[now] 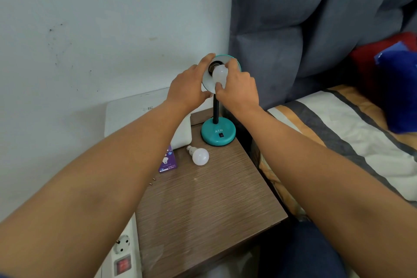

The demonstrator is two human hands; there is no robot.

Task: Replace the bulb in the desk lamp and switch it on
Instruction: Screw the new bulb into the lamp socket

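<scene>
Power strip (123, 253) is lying at far lower left, off the bench edge, red rocker switch showing beside one socket. White flat box (144, 117) is leaning or lying against the wall behind the bench; exact support cannot be told.

Brown wood-grain bench (203, 205) is carrying the task items. Purple bulb carton (168, 161) is lying flat near the bench's left edge, partly hidden by the left forearm. Spare bulb (198, 154) is lying on its side just right of the carton, screw cap pointing up-left, near the lamp base but apart from it.

Left hand (188, 88) is reaching up to the lamp shade (234, 63), fingers wrapping the shade's left rim and thumb lying under its lower edge; it is gripping the shade.

Desk lamp: teal round base (218, 134) marked "ATN" is sitting at the far right corner of the bench, black rocker switch (221, 135) on its front. Black gooseneck is rising from the base to the shade, which is tilting its open face toward the camera.

Bulb in lamp (220, 74) is sitting at the socket inside the shade, white globe facing out, unlit. How far it is threaded cannot be told.

Right hand (239, 88) is closing its fingers around this bulb, thumb under the globe, fingertips over its top.

Striped bed (338, 133) is lying right of the bench, grey padded headboard (304, 29) behind.
</scene>
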